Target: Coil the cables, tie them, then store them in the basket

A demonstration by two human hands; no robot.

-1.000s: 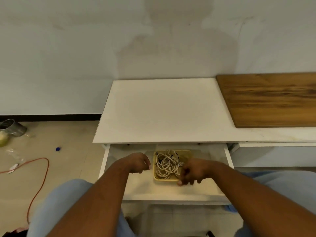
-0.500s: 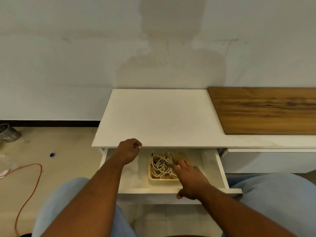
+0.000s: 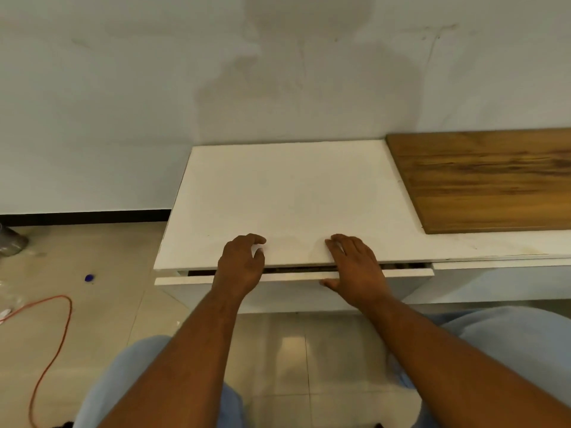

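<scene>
The white drawer [image 3: 296, 277] under the white tabletop [image 3: 287, 199] is pushed almost fully in, leaving only a thin dark gap. The yellow basket with the coiled cables is hidden inside it. My left hand [image 3: 242, 262] lies over the table's front edge and the drawer's top, fingers loosely bent, holding nothing. My right hand [image 3: 355, 264] rests flat across the same edge with its fingers spread and the thumb down on the drawer front.
A brown wooden board [image 3: 488, 180] lies on the tabletop at the right. An orange cable [image 3: 52, 350] loops over the tiled floor at the left, near a small blue cap [image 3: 89, 278] and a metal pot [image 3: 10, 242]. The wall stands behind the table.
The drawer has slid in from wide open to nearly closed, hiding the basket and cables. Both hands left the drawer's inside and came up onto the table's front edge.
</scene>
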